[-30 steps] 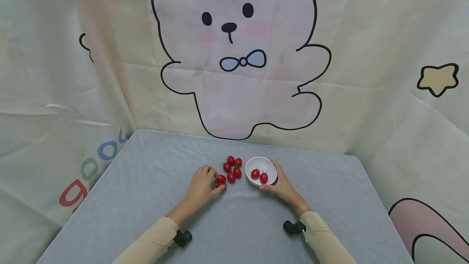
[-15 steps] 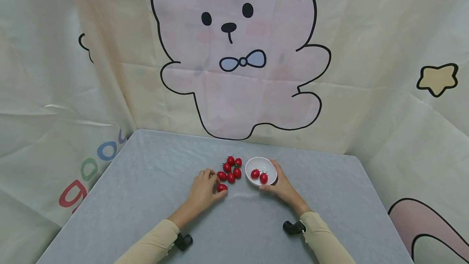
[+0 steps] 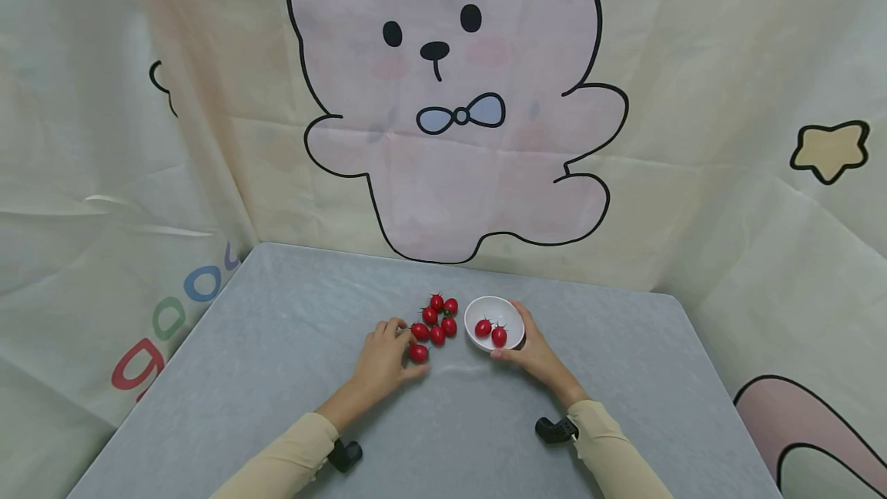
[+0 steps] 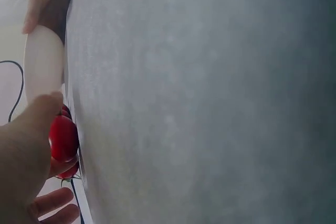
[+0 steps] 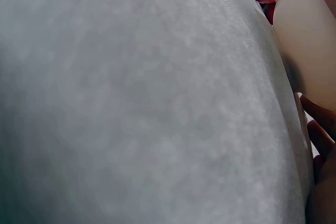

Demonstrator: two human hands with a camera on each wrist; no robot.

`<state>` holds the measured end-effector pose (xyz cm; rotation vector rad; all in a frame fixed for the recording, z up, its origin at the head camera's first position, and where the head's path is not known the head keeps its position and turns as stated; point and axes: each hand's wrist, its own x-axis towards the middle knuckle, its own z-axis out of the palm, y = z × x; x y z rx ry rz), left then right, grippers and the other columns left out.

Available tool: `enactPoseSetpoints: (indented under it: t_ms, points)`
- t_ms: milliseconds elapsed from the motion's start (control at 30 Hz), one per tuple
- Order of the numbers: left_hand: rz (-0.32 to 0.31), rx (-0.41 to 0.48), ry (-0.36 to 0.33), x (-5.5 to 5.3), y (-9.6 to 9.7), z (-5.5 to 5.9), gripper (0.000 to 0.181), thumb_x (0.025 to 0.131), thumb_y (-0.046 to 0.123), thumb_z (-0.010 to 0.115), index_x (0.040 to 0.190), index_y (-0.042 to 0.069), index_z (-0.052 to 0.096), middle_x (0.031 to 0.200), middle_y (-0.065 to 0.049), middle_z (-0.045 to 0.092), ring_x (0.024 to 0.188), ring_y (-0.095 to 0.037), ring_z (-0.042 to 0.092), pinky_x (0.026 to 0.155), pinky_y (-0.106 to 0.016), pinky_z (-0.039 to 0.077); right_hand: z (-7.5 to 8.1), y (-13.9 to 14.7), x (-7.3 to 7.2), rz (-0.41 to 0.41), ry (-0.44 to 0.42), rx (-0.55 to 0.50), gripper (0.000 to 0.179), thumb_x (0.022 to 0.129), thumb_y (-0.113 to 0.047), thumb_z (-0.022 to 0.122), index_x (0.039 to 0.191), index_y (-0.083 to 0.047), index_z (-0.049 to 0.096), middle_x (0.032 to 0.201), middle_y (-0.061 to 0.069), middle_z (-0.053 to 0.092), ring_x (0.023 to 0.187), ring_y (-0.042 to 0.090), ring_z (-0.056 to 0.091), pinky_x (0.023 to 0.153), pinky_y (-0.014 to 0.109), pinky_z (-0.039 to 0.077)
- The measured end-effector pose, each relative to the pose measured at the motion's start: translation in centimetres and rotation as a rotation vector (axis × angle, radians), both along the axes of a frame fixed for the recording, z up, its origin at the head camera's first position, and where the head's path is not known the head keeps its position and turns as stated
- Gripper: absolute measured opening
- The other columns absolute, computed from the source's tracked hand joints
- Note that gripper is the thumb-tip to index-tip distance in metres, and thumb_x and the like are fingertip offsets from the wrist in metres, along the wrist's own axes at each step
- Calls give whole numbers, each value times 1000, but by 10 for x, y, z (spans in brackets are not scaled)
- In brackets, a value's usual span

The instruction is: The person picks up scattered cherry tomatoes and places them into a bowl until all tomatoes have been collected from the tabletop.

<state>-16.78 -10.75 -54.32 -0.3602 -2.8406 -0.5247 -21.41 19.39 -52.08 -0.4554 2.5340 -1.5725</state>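
Note:
My left hand is low over the table, with thumb and forefinger on either side of one cherry tomato. In the left wrist view, a finger reaches against that tomato, while the thumb appears slightly apart from it. Behind it, several more cherry tomatoes with green stems lie in a loose cluster. My right hand grips a small white bowl by its right side, thumb at the near rim. Two cherry tomatoes are inside the bowl. The right wrist view shows only the bowl's outer wall.
A grey table carries everything. Its back edge meets a cloth backdrop printed with a cartoon bear, and cloth hangs at both sides. Dark wrist cameras stick out inward from each sleeve.
The tomato at my left hand has come nearer the table's front and apart from its neighbour, then turned a little. The left thumb has drawn slightly nearer the front edge. My right hand and bowl stay put.

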Motion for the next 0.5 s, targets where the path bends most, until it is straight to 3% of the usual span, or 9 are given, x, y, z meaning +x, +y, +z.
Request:
enactPoseSetpoints:
  t_ms: [500]
  points:
    - [5, -10, 1, -1, 1, 1, 42, 77, 51, 80, 95, 15, 69, 117, -7, 58, 103, -25, 54, 87, -46, 49, 0, 0, 1, -5, -2, 2, 104, 74, -12, 85, 155, -3, 21, 155, 23, 32, 141, 41, 35, 116, 61, 24]
